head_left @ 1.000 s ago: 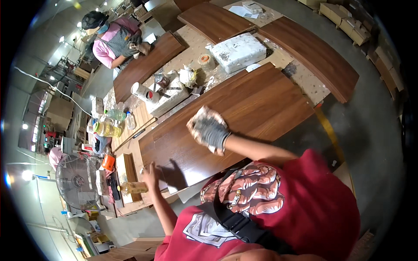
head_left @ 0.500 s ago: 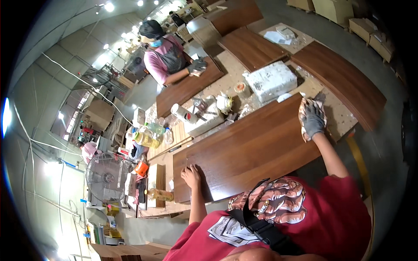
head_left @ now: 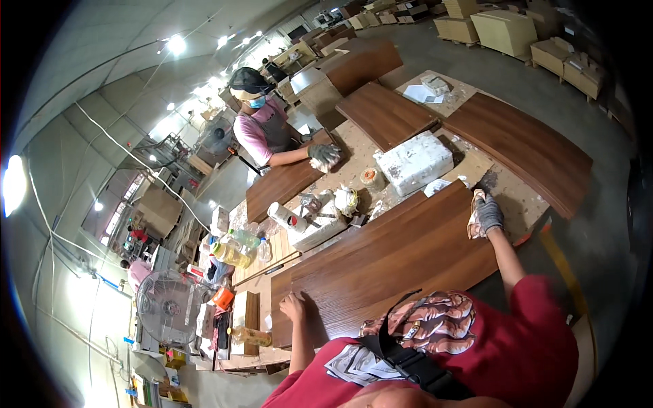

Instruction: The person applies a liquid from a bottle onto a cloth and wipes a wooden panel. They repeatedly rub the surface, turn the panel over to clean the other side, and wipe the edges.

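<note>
A long brown wood-grain panel (head_left: 381, 262) lies across the bench in front of me, with a second panel edge showing at its left end. My right hand (head_left: 489, 213), in a grey glove, presses a crumpled whitish-orange rag (head_left: 475, 219) against the panel's far right end. Part of the rag is hidden under the glove. My bare left hand (head_left: 294, 308) rests on the panel's left end, its fingers on the surface. Across the bench, a co-worker (head_left: 269, 129) in gloves holds a rag on another brown panel (head_left: 282, 190).
A paint-spattered white block (head_left: 415, 163) stands beyond my panel, beside a small round tub (head_left: 372, 179). Bottles (head_left: 231, 255) and a white cup (head_left: 286, 217) crowd the left side. More panels (head_left: 524, 146) lie at the right and back. A large fan (head_left: 169, 307) stands at left.
My right hand and the rag have shifted slightly down along the panel's right end. My left hand stays at the left end. The co-worker's gloved hand has moved right and nearer. The view has tilted.
</note>
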The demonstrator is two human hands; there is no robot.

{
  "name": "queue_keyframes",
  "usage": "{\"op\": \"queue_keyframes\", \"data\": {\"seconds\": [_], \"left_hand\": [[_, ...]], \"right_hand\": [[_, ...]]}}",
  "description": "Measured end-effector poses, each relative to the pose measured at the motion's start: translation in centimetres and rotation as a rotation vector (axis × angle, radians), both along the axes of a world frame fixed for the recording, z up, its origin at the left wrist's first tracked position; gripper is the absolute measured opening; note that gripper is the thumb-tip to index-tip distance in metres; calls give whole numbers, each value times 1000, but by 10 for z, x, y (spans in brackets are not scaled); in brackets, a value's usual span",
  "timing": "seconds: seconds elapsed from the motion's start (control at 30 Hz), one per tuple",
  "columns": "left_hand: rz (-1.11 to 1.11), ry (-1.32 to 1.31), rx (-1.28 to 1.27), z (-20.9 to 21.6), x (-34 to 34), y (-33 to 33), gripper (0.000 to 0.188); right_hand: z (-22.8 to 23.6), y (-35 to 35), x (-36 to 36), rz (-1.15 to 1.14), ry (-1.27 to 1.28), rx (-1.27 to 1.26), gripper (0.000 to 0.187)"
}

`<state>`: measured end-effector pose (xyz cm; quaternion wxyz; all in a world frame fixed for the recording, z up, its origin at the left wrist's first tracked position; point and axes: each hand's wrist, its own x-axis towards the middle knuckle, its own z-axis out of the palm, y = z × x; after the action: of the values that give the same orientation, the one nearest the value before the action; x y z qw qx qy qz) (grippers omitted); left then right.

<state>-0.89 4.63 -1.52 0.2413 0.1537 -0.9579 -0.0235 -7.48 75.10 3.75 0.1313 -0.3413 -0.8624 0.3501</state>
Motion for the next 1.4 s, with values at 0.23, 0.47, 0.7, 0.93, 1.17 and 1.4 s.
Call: {"op": "queue_keyframes", "data": {"seconds": [0.23, 0.47, 0.7, 0.93, 1.17, 1.4], "left_hand": [[200, 5, 904, 45, -21, -76, 68], [-101, 236, 1320, 167, -20, -24, 81], [-250, 748, 1257, 193, -5, -29, 68], [-161, 855, 1449, 171, 7, -20, 75], [-205, 829, 1518, 174, 20, -35, 72], [-208, 948, 1612, 226, 7, -55, 63]], "right_hand": [[40, -16, -4, 124, 537, -214, 50], [131, -23, 4, 75, 1046, -584, 45], [136, -53, -2, -138, 1318, -571, 39], [130, -62, 10, -181, 1441, -615, 34], [166, -47, 33, -192, 1507, -380, 39], [268, -60, 99, 580, 1104, -115, 38]]}}
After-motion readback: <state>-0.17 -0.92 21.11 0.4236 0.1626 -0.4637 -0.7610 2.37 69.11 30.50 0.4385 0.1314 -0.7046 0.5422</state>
